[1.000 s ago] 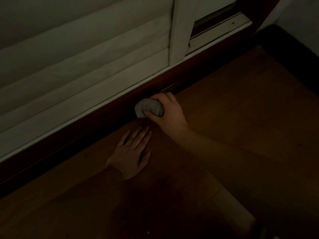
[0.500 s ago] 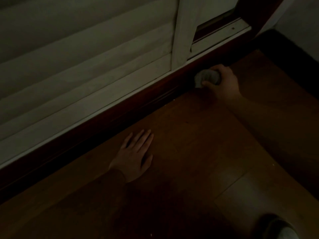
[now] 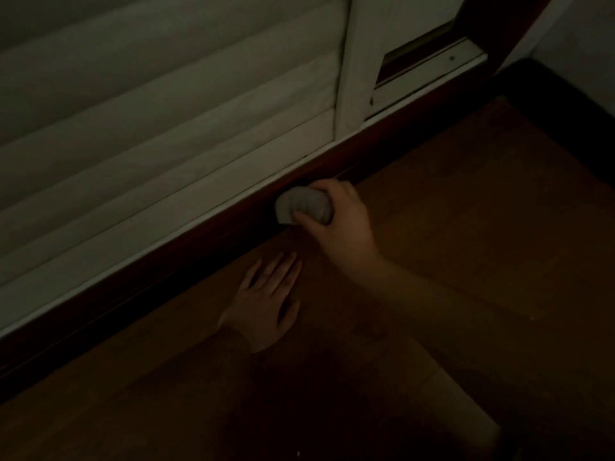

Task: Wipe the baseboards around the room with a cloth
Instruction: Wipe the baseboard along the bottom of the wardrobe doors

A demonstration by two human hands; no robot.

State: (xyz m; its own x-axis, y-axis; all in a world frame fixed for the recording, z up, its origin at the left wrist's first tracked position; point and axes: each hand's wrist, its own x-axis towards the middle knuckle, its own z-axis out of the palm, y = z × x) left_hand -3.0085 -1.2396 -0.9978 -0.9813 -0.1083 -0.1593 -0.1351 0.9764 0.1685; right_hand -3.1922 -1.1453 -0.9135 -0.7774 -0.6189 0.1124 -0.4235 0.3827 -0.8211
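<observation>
R hand (image 3: 336, 221) grips cloth (image 3: 301, 205) vs baseboard (image 3: 206, 241).

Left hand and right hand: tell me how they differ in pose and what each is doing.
The left hand lies flat, fingers straight, on the brown wooden floor; the right hand curls round the crumpled pale cloth. The left holds nothing; the right presses the cloth against the dark wooden baseboard. Both are bare.

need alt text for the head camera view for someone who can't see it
In a dim room, the right hand grips a balled pale cloth against the dark baseboard below a white slatted panel. The left hand rests flat, fingers straight, on the wooden floor nearby.
</observation>
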